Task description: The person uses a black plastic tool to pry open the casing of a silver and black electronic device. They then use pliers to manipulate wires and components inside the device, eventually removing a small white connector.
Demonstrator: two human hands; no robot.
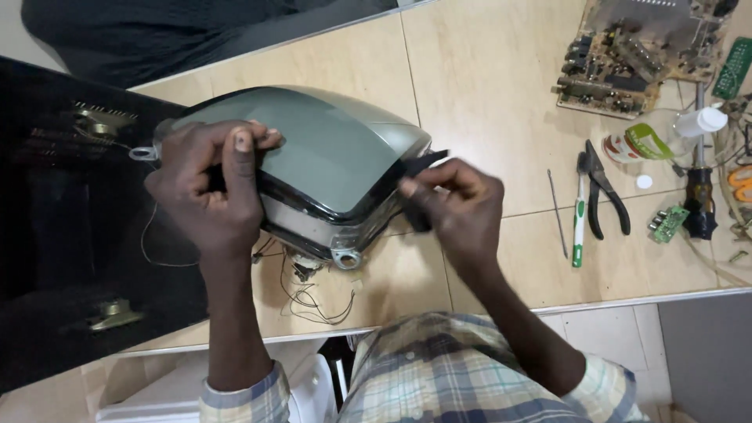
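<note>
The tube (313,168), a bare picture tube with a grey-green glass face, lies tilted on the table (486,102), left of the table's middle, with its metal band and one mounting lug (345,258) facing the near edge. The left hand (207,188) closes over the tube's left rim, fingers curled across the glass and thumb up; a second lug (143,153) protrudes just beside it. The right hand (454,207) pinches a black strip (419,168) at the tube's right corner, thumb and fingertips shut on it, the strip touching the band. Thin wires (313,301) trail from under the tube toward the near table edge. A black cabinet (70,227) stands directly against the tube's left side and overhangs the near edge, leaving no room there. To the right of the right hand the tabletop is bare as far as a thin rod (557,213), a green-and-white tool (578,227) and black pliers (605,188), all well apart from the tube. A circuit board (627,59) lies at the far right corner, with a white bottle (699,121) and a screwdriver (699,205) near the right edge.
</note>
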